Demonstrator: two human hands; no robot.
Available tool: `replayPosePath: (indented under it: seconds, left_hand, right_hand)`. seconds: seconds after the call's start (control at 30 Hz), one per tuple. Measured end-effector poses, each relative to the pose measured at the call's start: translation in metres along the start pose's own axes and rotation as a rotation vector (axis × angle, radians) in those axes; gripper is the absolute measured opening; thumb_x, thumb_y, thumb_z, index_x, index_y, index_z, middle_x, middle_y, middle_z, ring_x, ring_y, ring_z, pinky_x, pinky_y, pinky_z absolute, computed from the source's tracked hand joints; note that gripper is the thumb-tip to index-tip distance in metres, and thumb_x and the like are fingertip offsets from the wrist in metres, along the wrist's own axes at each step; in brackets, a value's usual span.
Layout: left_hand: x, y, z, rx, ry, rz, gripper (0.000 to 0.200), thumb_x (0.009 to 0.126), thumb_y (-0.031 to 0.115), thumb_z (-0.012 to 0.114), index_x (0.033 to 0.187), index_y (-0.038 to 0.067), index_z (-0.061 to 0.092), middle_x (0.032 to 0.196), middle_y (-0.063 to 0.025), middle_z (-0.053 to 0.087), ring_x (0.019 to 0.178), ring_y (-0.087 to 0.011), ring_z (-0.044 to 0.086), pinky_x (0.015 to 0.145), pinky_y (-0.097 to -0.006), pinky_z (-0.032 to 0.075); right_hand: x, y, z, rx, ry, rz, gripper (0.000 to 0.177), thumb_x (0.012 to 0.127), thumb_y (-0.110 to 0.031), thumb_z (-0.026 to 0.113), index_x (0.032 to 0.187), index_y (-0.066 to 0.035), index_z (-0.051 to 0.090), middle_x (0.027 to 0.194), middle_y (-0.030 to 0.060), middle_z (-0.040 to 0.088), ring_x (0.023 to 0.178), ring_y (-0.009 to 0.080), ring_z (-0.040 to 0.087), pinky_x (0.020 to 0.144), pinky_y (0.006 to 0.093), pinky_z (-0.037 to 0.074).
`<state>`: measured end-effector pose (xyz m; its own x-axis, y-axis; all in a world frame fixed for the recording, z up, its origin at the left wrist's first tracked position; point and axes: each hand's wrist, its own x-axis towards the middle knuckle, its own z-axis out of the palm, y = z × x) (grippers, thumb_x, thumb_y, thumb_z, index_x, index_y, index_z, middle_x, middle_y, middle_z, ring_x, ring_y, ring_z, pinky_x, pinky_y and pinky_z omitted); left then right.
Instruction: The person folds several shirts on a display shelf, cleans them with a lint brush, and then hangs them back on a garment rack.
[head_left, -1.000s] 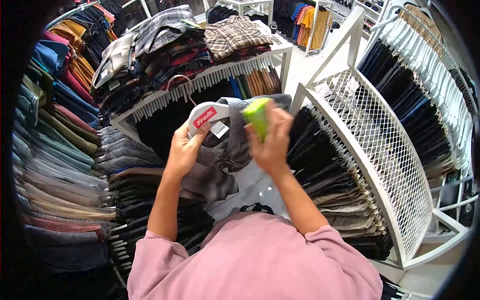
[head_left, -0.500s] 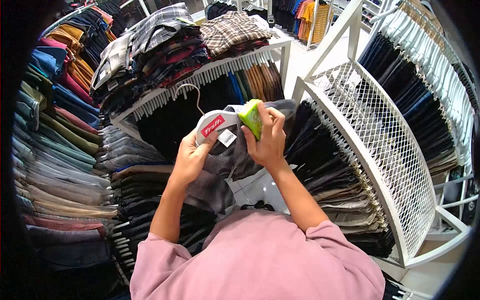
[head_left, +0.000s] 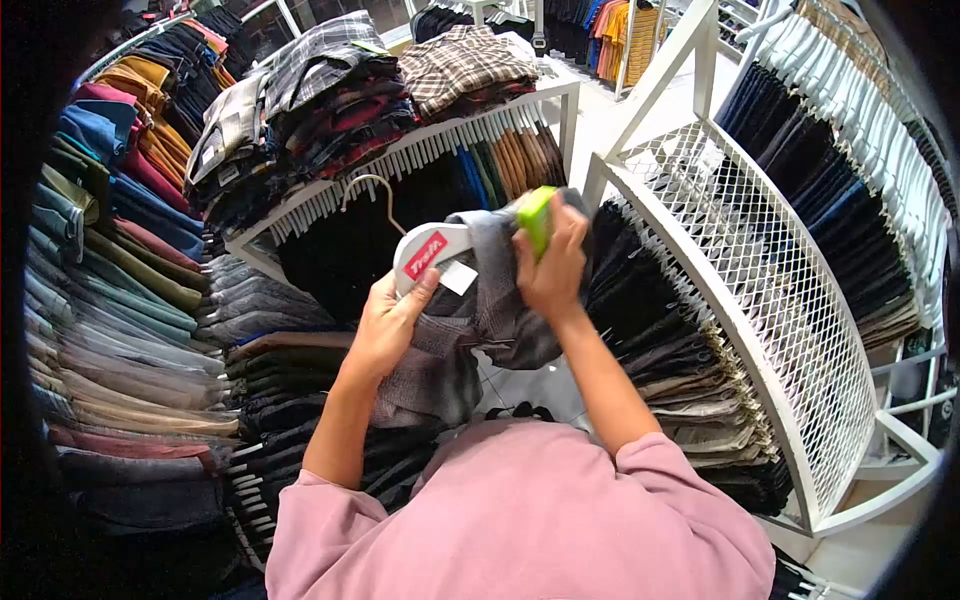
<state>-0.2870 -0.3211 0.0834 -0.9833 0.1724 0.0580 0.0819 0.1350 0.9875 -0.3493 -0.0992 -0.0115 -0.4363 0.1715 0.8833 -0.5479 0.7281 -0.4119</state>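
Note:
My left hand (head_left: 390, 325) is closed on a white clothes hanger (head_left: 452, 238), thumb pressed just below its red label. The metal hook points up and to the left. A grey checked shirt (head_left: 440, 335) hangs from it, with a small white tag (head_left: 458, 277) near my thumb. My right hand (head_left: 553, 268), a little smeared by motion, grips a lime-green block (head_left: 538, 215) between thumb and fingers. It sits over the right shoulder of the shirt, and the block's far face is hidden against the cloth.
Folded plaid shirts (head_left: 335, 95) are stacked on a white rack ahead. Hanging clothes (head_left: 130, 340) crowd the left side. A white mesh-topped rack (head_left: 770, 300) with dark trousers (head_left: 660, 320) stands to the right. Tiled floor shows below the shirt.
My right hand has moved the green block rightward along the shirt's shoulder, away from the collar. My left hand stays on the hanger, and more of the grey cloth shows.

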Motion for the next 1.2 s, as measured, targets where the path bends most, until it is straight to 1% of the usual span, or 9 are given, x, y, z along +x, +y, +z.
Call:
replayPosePath:
  seconds: [0.1, 0.2, 0.3, 0.4, 0.5, 0.7, 0.9, 1.07, 1.2]
  left_hand:
    - [0.0, -0.008, -0.016, 0.026, 0.016, -0.05, 0.04, 0.103, 0.034, 0.064, 0.122, -0.002, 0.068, 0.109, -0.0058, 0.071, 0.102, -0.0116, 0.06, 0.092, -0.0281, 0.046]
    - [0.002, -0.013, -0.013, 0.021, 0.023, -0.013, 0.041, 0.103, 0.033, 0.064, 0.126, -0.002, 0.066, 0.114, -0.0065, 0.07, 0.107, -0.0121, 0.059, 0.096, -0.0289, 0.045]
    - [0.0, -0.011, -0.003, 0.014, -0.033, -0.027, 0.041, 0.103, 0.033, 0.064, 0.126, -0.001, 0.066, 0.115, -0.0066, 0.07, 0.107, -0.0125, 0.059, 0.097, -0.0295, 0.045]
    - [0.0, -0.002, -0.004, 0.004, -0.059, -0.025, 0.041, 0.103, 0.033, 0.064, 0.126, -0.001, 0.066, 0.114, -0.0065, 0.07, 0.107, -0.0128, 0.059, 0.097, -0.0298, 0.045]
    - [-0.001, -0.005, -0.014, -0.081, -0.014, -0.096, 0.046, 0.102, 0.036, 0.066, 0.126, -0.002, 0.066, 0.113, -0.0064, 0.069, 0.106, -0.0124, 0.058, 0.097, -0.0299, 0.044]
    - [0.005, -0.003, -0.006, -0.074, -0.032, -0.127, 0.047, 0.102, 0.039, 0.065, 0.126, -0.001, 0.066, 0.116, -0.0049, 0.068, 0.11, -0.0116, 0.057, 0.101, -0.0289, 0.042]
    - [0.014, 0.004, -0.01, -0.196, 0.008, -0.246, 0.046, 0.099, 0.039, 0.067, 0.124, 0.0, 0.065, 0.11, -0.0065, 0.07, 0.1, -0.0128, 0.064, 0.088, -0.0284, 0.05]
    - [0.031, 0.002, -0.024, -0.512, -0.104, -0.331, 0.038, 0.089, 0.025, 0.075, 0.117, 0.001, 0.067, 0.098, -0.0039, 0.071, 0.082, -0.0116, 0.067, 0.077, -0.0263, 0.052]
    - [0.061, -0.004, -0.012, -0.248, -0.095, -0.158, 0.031, 0.087, 0.018, 0.072, 0.113, 0.001, 0.07, 0.101, -0.0033, 0.07, 0.089, -0.0112, 0.064, 0.085, -0.0267, 0.049]
  right_hand:
    - [-0.005, 0.056, 0.002, -0.195, -0.121, 0.58, 0.062, 0.104, -0.037, 0.056, 0.151, -0.002, 0.036, 0.116, 0.0237, 0.05, 0.102, 0.0408, 0.06, 0.081, 0.048, 0.054]
    - [0.008, 0.033, -0.015, -0.057, 0.054, 0.389, 0.061, 0.104, -0.038, 0.054, 0.15, -0.001, 0.038, 0.118, 0.0232, 0.051, 0.103, 0.0403, 0.06, 0.082, 0.047, 0.055]
    - [0.021, -0.026, -0.021, 0.096, -0.172, 0.103, 0.062, 0.103, -0.038, 0.058, 0.15, -0.002, 0.039, 0.118, 0.0229, 0.051, 0.101, 0.0413, 0.061, 0.082, 0.0472, 0.056]
    - [0.005, 0.005, -0.003, 0.087, -0.109, 0.079, 0.061, 0.102, -0.038, 0.058, 0.151, -0.006, 0.038, 0.118, 0.0224, 0.051, 0.101, 0.0415, 0.062, 0.081, 0.0477, 0.056]
    - [0.008, 0.057, -0.005, -0.126, -0.291, 0.65, 0.061, 0.104, -0.038, 0.054, 0.15, -0.003, 0.035, 0.118, 0.0222, 0.051, 0.1, 0.0401, 0.062, 0.081, 0.0476, 0.055]
    - [0.011, -0.032, -0.016, 0.13, -0.124, -0.003, 0.064, 0.103, -0.035, 0.057, 0.151, 0.002, 0.034, 0.123, 0.026, 0.049, 0.112, 0.0424, 0.055, 0.096, 0.0459, 0.049]
    - [-0.031, 0.051, 0.026, -0.004, -0.166, 0.505, 0.07, 0.104, -0.034, 0.057, 0.155, 0.003, 0.028, 0.123, 0.0262, 0.049, 0.109, 0.0419, 0.053, 0.094, 0.0477, 0.046]
    - [-0.011, -0.038, -0.011, 0.409, -0.231, 0.311, 0.073, 0.101, -0.034, 0.062, 0.152, 0.008, 0.03, 0.127, 0.0258, 0.049, 0.118, 0.0372, 0.05, 0.105, 0.0444, 0.04]
    - [-0.047, -0.094, 0.006, 0.665, -0.285, 0.252, 0.067, 0.086, -0.016, 0.078, 0.141, 0.003, 0.042, 0.13, 0.0223, 0.05, 0.12, 0.0355, 0.053, 0.106, 0.0436, 0.041]
